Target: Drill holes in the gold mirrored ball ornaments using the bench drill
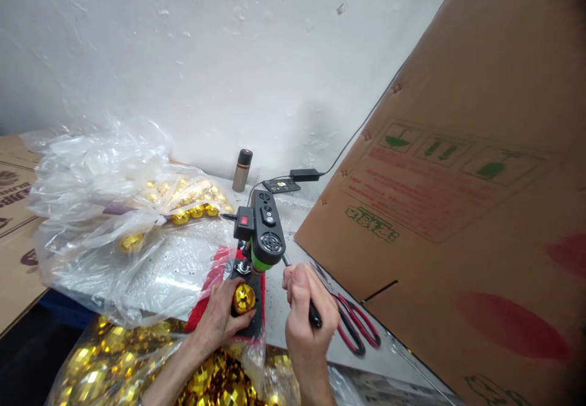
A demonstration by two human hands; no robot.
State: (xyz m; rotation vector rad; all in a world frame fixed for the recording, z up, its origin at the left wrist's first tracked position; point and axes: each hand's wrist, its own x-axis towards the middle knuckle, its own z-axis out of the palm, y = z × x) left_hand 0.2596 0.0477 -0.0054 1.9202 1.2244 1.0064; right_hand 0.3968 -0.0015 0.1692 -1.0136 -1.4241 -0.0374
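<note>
Two hands work at the table's near edge: the left hand (pixel 223 315) grips one gold faceted ball (pixel 244 297) on the small press's (pixel 262 230) base, the right hand (pixel 306 311) is closed around its lever (pixel 314 315). Pressing seems underway; next needs a steady pull. One pair of red scissors (pixel 354 326) lies beside, two bags of gold balls (pixel 137 210) and one flask (pixel 242 170) beyond.

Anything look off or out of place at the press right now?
Mostly fine. The scissors lie open right beside the right hand on the lever. The left hand holds a gold ball under the small press.
</note>
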